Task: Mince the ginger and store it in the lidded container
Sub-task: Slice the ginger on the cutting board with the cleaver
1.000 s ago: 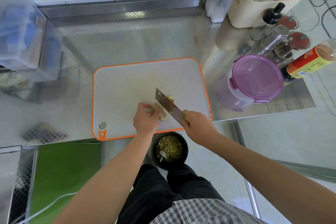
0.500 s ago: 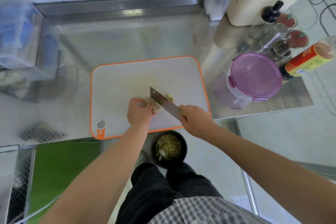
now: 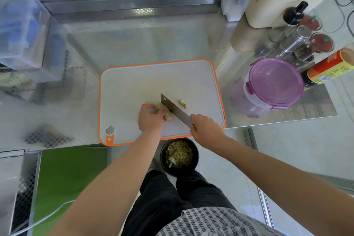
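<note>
A beige piece of ginger (image 3: 160,109) lies on the white, orange-rimmed cutting board (image 3: 134,86), pinned under my left hand (image 3: 150,118). My right hand (image 3: 205,127) grips the handle of a cleaver (image 3: 175,108), whose blade rests against the ginger's right side. Two small cut ginger bits (image 3: 183,103) lie just right of the blade. The round container with a purple clip lid (image 3: 275,84) stands closed on the counter right of the board.
A black bin of scraps (image 3: 179,156) sits on the floor below the board's front edge. Bottles, a steel shaker (image 3: 295,39) and a cream caddy (image 3: 272,11) crowd the back right. Clear boxes (image 3: 21,30) stand at far left. The steel counter ends just right of the container.
The cleaver blade has shifted left along the ginger and dropped onto it. The cut bits now lie clear to the right of the blade. My left hand stays on the ginger.
</note>
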Demonstrator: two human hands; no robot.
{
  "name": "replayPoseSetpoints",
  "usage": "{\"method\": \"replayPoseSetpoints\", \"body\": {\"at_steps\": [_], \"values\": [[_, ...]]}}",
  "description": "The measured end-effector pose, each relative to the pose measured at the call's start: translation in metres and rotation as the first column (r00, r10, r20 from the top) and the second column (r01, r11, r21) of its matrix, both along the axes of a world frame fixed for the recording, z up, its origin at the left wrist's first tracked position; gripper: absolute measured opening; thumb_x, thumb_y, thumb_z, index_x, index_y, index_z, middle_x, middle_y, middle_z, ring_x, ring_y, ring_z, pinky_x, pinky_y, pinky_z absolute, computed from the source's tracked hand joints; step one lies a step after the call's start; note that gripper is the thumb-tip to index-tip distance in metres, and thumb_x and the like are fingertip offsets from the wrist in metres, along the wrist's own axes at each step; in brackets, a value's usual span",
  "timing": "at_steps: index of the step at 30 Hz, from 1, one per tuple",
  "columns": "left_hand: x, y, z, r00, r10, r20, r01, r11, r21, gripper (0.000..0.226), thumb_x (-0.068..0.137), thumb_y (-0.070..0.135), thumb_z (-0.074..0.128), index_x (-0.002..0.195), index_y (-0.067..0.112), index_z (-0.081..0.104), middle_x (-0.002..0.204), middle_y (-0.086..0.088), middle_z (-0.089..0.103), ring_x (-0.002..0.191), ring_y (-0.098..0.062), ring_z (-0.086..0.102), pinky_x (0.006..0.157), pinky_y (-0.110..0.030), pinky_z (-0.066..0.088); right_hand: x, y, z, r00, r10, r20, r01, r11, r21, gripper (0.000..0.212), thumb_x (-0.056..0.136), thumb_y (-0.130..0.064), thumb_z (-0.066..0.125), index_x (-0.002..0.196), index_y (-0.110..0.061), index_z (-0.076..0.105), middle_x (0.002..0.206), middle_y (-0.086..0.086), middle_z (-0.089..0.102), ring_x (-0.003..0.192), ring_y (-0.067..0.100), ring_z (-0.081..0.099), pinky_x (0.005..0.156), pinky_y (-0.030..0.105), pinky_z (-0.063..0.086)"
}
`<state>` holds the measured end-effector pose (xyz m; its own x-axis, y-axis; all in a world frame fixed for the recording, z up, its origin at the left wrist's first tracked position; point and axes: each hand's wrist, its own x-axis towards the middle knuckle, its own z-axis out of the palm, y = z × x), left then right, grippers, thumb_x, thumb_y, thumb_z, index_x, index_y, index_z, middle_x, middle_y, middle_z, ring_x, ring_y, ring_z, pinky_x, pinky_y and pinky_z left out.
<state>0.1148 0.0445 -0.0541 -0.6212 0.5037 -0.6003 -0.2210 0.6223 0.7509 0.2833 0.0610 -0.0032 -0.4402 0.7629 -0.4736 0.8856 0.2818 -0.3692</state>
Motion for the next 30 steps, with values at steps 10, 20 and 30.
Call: {"method": "replayPoseSetpoints", "body": {"at_steps": [10, 20, 30], "values": [[0.001, -0.005, 0.016, 0.841, -0.401, -0.364, 0.383, 0.915, -0.124, 0.021, 0.084, 0.029, 0.062, 0.105, 0.029, 0.060, 0.069, 0.012, 0.058, 0.078, -0.017, 0.059, 0.069, -0.028, 0.041, -0.007, 0.012, -0.009, 0.984, -0.132, -0.120, 0.136, 0.990, 0.027, 0.013, 0.093, -0.012, 0.041, 0.082, -0.012, 0.034, 0.078, 0.005, 0.043, 0.070, 0.028, 0.041, 0.062, 0.032, 0.030], [0.004, -0.015, 0.007, 0.583, -0.568, -0.581, 0.573, 0.794, -0.203, 0.025, 0.077, 0.018, 0.070, 0.102, 0.020, 0.065, 0.096, -0.004, 0.057, 0.094, -0.025, 0.055, 0.074, -0.025, 0.038, 0.005, 0.009, -0.008, 0.992, -0.065, -0.106, 0.068, 0.997, 0.030, 0.024, 0.093, -0.011, 0.040, 0.072, -0.016, 0.029, 0.064, -0.004, 0.033, 0.066, 0.026, 0.040, 0.050, 0.030, 0.022], [0.003, -0.020, 0.005, 0.528, -0.518, -0.673, 0.584, 0.797, -0.155, 0.018, 0.079, 0.026, 0.074, 0.093, 0.017, 0.065, 0.089, -0.004, 0.058, 0.085, -0.022, 0.053, 0.072, -0.023, 0.033, 0.010, 0.012, 0.010, 0.996, 0.024, -0.090, -0.014, 0.993, 0.116, 0.016, 0.093, -0.013, 0.039, 0.079, -0.013, 0.033, 0.068, -0.001, 0.036, 0.063, 0.026, 0.040, 0.047, 0.030, 0.020]]}}
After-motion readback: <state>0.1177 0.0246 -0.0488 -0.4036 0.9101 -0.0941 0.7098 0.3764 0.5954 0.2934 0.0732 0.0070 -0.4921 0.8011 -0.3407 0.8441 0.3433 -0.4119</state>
